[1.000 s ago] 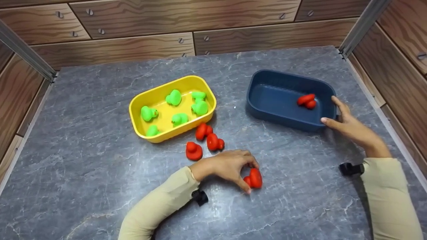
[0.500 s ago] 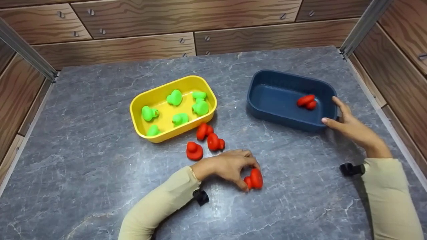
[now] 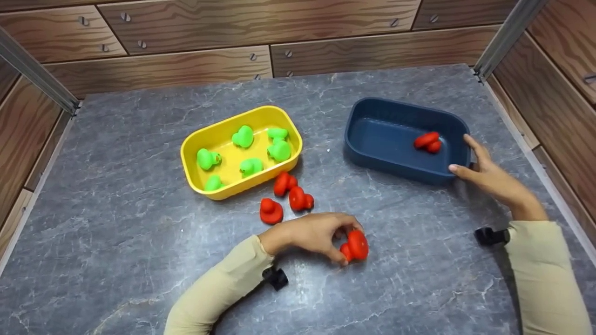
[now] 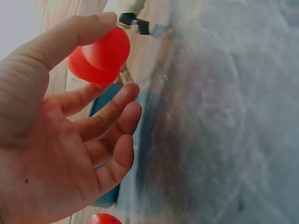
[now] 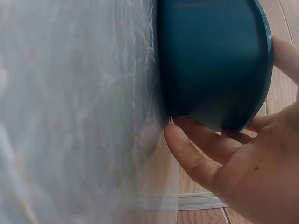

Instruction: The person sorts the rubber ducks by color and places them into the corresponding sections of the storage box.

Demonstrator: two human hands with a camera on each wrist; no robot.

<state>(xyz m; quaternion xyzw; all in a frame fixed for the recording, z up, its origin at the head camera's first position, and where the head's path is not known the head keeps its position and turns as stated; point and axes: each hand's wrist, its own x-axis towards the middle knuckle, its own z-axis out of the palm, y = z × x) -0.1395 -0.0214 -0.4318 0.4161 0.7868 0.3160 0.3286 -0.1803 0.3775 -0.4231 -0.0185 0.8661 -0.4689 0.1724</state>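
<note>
My left hand (image 3: 321, 232) pinches a red toy duck (image 3: 355, 246) between thumb and fingertips, just above the grey tabletop; the same duck (image 4: 99, 56) shows in the left wrist view. My right hand (image 3: 484, 174) holds the near right corner of a dark blue tub (image 3: 400, 139), thumb and fingers straight against its wall (image 5: 210, 65). One red duck (image 3: 428, 141) lies inside the blue tub. Three more red ducks (image 3: 293, 195) lie on the table beside a yellow tub (image 3: 195, 144) that holds several green ducks (image 3: 251, 151).
Wooden panel walls (image 3: 233, 37) close the table in at the back and on both sides. Bare grey marble surface (image 3: 116, 242) stretches to the left and along the front edge.
The left hand has tightened its pinch on the red duck and lifted it slightly off the table. The right hand has stayed on the blue tub.
</note>
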